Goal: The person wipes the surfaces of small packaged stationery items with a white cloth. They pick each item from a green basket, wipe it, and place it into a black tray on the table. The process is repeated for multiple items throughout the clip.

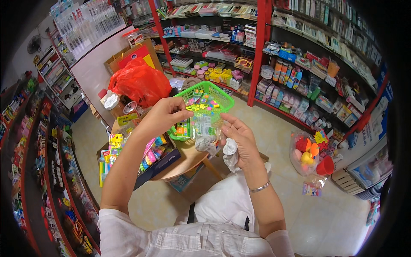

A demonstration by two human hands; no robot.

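Note:
Between my hands is a small clear plastic packet with printing on it. My left hand has its thumb and forefinger pinched together at the packet's upper left corner. At its right edge, the fingers of my right hand grip the film. Crumpled white material, perhaps tissue, is tucked against my right palm. A second greyish-white crumpled piece shows just below the packet. Beyond my hands, a green plastic basket contains small yellow, pink and blue pieces. A packet with coloured pieces lies behind the held one.
A round wooden table carries the basket and a dark box of colourful packets. Behind my left hand are a red plastic bag and a lidded jar. Stocked shelves stand ahead. Toys in a clear bag lie on the floor at right.

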